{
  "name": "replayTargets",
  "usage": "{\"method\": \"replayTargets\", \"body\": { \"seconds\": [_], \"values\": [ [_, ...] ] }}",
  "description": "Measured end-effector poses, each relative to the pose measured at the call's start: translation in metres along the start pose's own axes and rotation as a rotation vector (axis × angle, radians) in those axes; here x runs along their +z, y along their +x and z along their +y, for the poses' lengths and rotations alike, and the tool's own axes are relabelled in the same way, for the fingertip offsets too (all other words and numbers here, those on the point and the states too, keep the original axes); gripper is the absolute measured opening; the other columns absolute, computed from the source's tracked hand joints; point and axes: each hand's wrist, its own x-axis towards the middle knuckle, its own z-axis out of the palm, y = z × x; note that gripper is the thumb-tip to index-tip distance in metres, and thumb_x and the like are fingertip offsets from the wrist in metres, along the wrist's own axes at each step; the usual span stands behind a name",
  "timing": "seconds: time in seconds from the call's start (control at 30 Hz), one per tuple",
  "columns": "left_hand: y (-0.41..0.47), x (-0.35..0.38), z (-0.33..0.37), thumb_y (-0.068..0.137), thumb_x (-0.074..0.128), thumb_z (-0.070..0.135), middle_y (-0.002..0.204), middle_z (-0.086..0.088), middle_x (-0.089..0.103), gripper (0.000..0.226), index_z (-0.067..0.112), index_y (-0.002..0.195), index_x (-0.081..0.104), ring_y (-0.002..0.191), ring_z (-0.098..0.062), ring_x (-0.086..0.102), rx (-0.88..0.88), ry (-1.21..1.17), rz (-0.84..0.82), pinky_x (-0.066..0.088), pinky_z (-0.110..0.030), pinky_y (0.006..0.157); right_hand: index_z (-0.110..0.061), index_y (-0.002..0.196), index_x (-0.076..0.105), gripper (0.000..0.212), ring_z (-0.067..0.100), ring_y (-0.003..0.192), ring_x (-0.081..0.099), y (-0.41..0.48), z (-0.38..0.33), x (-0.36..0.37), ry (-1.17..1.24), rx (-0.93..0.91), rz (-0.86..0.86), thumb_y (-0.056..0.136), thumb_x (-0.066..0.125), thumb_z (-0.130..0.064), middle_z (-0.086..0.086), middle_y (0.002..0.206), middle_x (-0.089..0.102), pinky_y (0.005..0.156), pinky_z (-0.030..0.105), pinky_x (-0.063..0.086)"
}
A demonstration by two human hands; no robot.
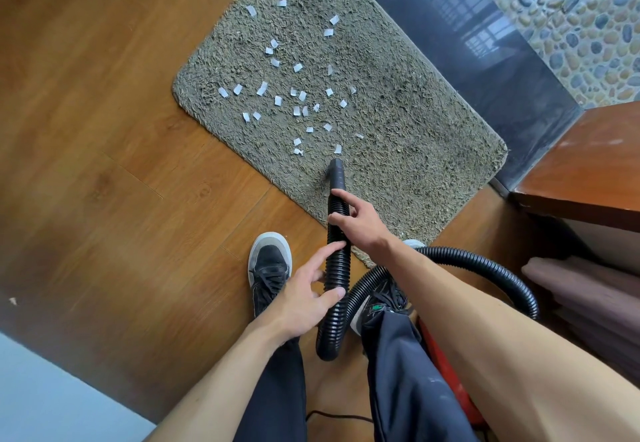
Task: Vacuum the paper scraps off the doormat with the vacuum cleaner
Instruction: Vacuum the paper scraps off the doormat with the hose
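Right hand (356, 223), left hand (304, 298): fingers (341, 195) curled round hose (337, 268); nozzle (336, 173) seemingly touching doormat (415, 130), scraps (298, 95) beyond.

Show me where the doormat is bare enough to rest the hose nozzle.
Bare: the right side of the doormat, between the paper scraps and the dark threshold, and its near edge around the nozzle. Crowded: the mat's middle and left.

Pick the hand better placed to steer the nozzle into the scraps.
Right. The right hand grips the hose just behind the nozzle, near the paper scraps; the left hand holds farther back.
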Motion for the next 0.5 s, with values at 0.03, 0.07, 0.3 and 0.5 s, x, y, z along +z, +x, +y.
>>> {"method": "replayTargets", "body": {
  "seconds": [0.03, 0.07, 0.3, 0.5],
  "values": [
    [0.0003, 0.0005, 0.0011, 0.096, 0.06, 0.013, 0.125, -0.002, 0.063, 0.068, 0.07, 0.129, 0.04, 0.083, -0.039, 0.065, -0.002, 0.006, -0.002, 0.059, -0.054, 0.085, -0.024, 0.139, 0.05, 0.056, 0.013, 0.076, 0.062, -0.001, 0.0007, -0.0011, 0.001, -0.009, 0.013, 0.087, 0.06, -0.006, 0.005, 0.096, 0.063, 0.066, 0.023, 0.056],
    [0.0002, 0.0013, 0.0022, 0.096, 0.06, 0.013, 0.127, -0.002, 0.062, 0.069, 0.069, 0.13, 0.04, 0.091, -0.042, 0.067, 0.0, 0.011, -0.005, 0.058, -0.055, 0.087, -0.025, 0.138, 0.05, 0.056, 0.013, 0.077, 0.062, -0.0021, 0.0025, -0.0024, -0.002, -0.024, 0.032, 0.087, 0.061, -0.007, 0.006, 0.097, 0.063, 0.07, 0.028, 0.058],
    [-0.001, 0.0083, 0.0015, 0.096, 0.06, 0.011, 0.136, 0.0, 0.058, 0.07, 0.07, 0.13, 0.041, 0.117, -0.032, 0.063, -0.001, -0.013, -0.035, 0.059, -0.048, 0.091, -0.027, 0.136, 0.053, 0.055, 0.019, 0.082, 0.063, -0.0052, 0.0099, -0.0085, -0.022, -0.016, 0.047, 0.086, 0.061, -0.007, 0.007, 0.096, 0.065, 0.084, 0.04, 0.058],
    [0.0037, 0.0028, 0.0041, 0.098, 0.058, 0.008, 0.13, 0.003, 0.061, 0.071, 0.073, 0.122, 0.042, 0.108, -0.025, 0.063, -0.005, -0.046, -0.014, 0.06, -0.033, 0.079, -0.026, 0.139, 0.051, 0.057, 0.017, 0.081, 0.063, 0.0009, 0.0015, -0.0038, -0.036, -0.007, 0.018, 0.086, 0.062, -0.01, 0.001, 0.091, 0.061, 0.081, 0.037, 0.059]
  ]
}}
